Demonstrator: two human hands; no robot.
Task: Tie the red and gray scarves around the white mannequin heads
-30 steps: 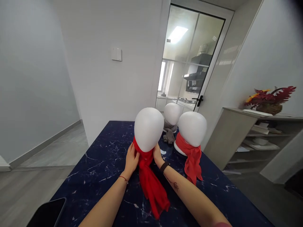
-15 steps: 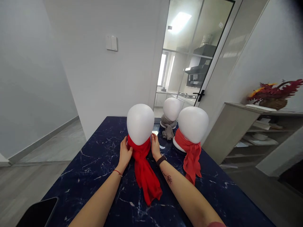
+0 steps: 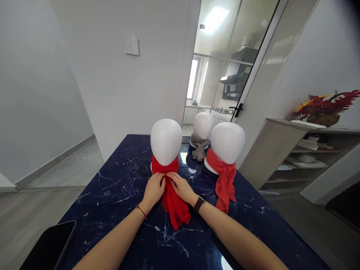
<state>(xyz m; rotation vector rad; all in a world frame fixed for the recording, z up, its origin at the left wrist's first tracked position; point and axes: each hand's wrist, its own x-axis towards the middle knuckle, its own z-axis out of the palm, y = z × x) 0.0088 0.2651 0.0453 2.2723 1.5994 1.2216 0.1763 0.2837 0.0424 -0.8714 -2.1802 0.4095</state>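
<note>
A bright red scarf (image 3: 176,210) is wrapped round the neck of a white mannequin head (image 3: 166,140), its tail lying toward me on the table. At the front of the neck, my left hand (image 3: 154,188) closes its fingers on the scarf's knot from the left. My right hand (image 3: 182,187) does the same from the right, fingertips almost meeting the left ones. The knot itself is mostly hidden under my fingers. To the right stands a second white head (image 3: 228,141) with a coral-red scarf (image 3: 225,180) tied on it. Behind is a third head (image 3: 203,125) with a grey scarf (image 3: 199,150).
All stand on a dark blue marbled table (image 3: 118,180). A black phone (image 3: 49,247) lies at the table's near left corner. Beyond are a wall and a glass door (image 3: 222,67). On the right, a shelf unit (image 3: 281,138) carries a basket of artificial flowers (image 3: 323,114).
Both hands have moved from the sides of the neck inward to the front, onto the red scarf's knot. The view has shifted slightly.
</note>
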